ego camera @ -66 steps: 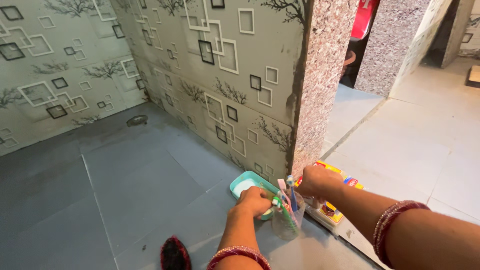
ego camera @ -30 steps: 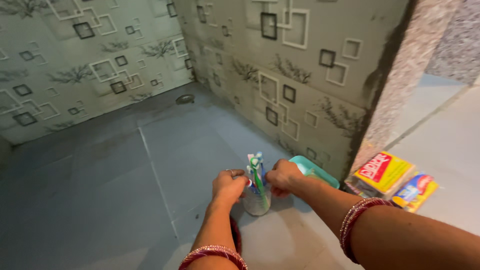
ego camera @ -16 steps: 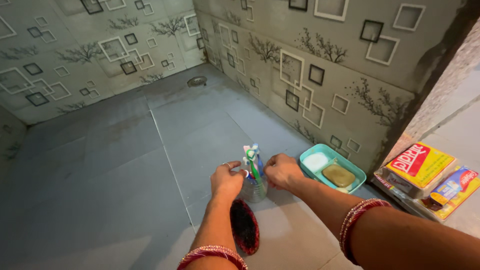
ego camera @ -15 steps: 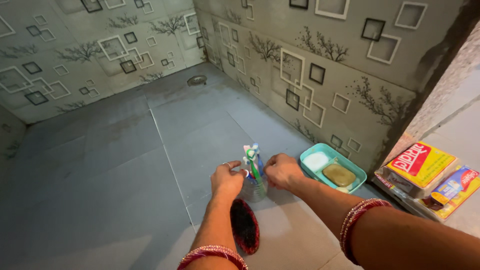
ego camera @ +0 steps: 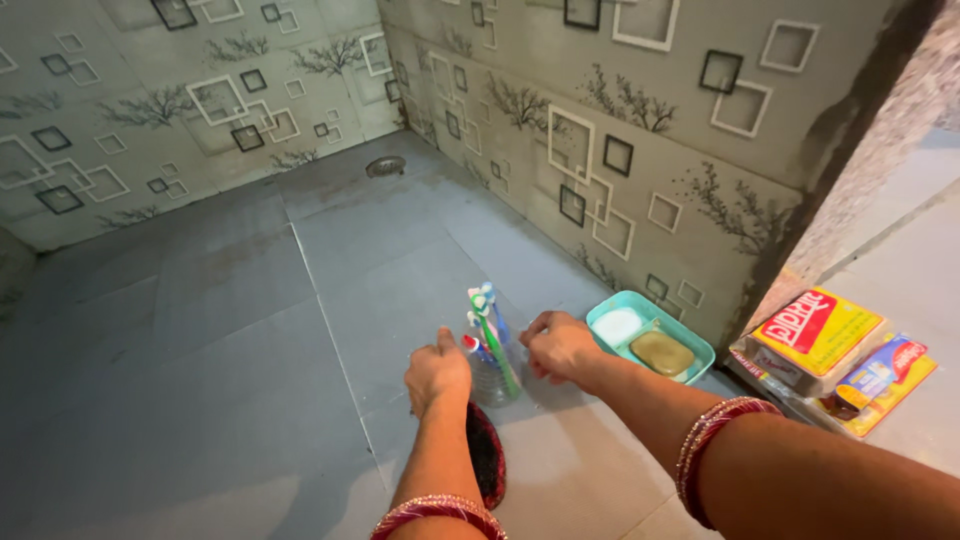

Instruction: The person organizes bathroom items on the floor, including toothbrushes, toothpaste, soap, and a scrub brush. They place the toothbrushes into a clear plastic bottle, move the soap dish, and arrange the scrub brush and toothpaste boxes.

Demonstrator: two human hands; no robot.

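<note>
1. A clear cup (ego camera: 495, 372) stands upright on the grey tiled floor (ego camera: 230, 330), just below the middle of the view, between the two hands.
2. Toothbrushes (ego camera: 487, 318) stick up out of the cup, leaning toward 12 o'clock.
3. The left hand (ego camera: 437, 372) sits at 9 o'clock of the cup, fingers loosely curled and holding nothing; whether it touches the cup I cannot tell.
4. The right hand (ego camera: 560, 345) sits at 3 o'clock of the cup, fingers bent and narrow, with nothing in its grip.
5. A teal soap tray (ego camera: 697, 347) lies at 3 o'clock of the right hand, against the patterned wall (ego camera: 640, 150), with a white bar and a brownish bar in it.
6. Coloured packets (ego camera: 835, 355) lie further toward 3 o'clock, at the doorway.
7. A floor drain (ego camera: 385, 166) sits near the corner at 11 o'clock.
</note>
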